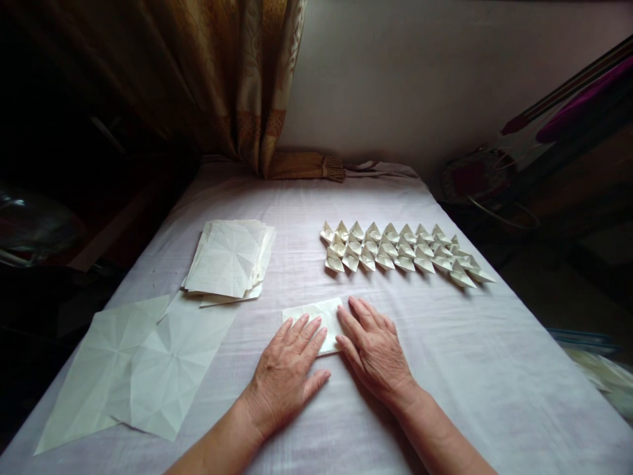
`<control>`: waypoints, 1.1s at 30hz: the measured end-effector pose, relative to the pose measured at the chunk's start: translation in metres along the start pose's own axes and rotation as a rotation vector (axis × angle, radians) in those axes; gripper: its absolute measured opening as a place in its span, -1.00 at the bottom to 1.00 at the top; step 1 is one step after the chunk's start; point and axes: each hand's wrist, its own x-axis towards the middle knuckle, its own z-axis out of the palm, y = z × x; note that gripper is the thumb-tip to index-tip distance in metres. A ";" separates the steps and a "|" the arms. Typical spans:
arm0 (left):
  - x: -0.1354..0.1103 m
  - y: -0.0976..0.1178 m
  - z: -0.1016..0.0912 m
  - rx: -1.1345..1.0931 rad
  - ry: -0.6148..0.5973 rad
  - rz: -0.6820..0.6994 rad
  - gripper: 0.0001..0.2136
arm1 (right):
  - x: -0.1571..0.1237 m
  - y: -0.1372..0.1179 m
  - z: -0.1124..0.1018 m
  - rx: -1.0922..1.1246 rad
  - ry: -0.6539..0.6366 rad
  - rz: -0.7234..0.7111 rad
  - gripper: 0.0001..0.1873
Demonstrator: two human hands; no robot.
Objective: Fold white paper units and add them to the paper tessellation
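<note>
A small folded sheet of white paper (329,310) lies flat on the cloth in front of me. My left hand (289,369) rests on its left part, fingers stretched out and palm down. At its right edge is my right hand (374,346), fingers extended and the fingertips touching or just beside the paper; I cannot tell which. Neither hand grips anything. Beyond the right hand stand rows of folded paper boats (386,247), several in each row. The lower left part of the folded paper is hidden under my left hand.
A stack of creased paper squares (227,257) sits at the left, with larger creased sheets (163,369) nearer me. Pale cloth (469,363) covers the table. A gold curtain (257,86) hangs at the far end, against a wall (395,79).
</note>
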 end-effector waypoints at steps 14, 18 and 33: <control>0.001 0.001 -0.001 0.015 -0.001 -0.001 -0.47 | -0.008 0.010 0.001 0.114 -0.004 -0.051 -0.51; 0.002 0.001 -0.002 0.023 -0.004 0.004 -0.47 | -0.008 0.009 0.000 0.116 -0.005 -0.047 -0.52; 0.002 0.002 0.000 0.050 0.020 0.019 -0.47 | -0.009 -0.004 -0.022 0.233 -0.041 -0.365 -0.75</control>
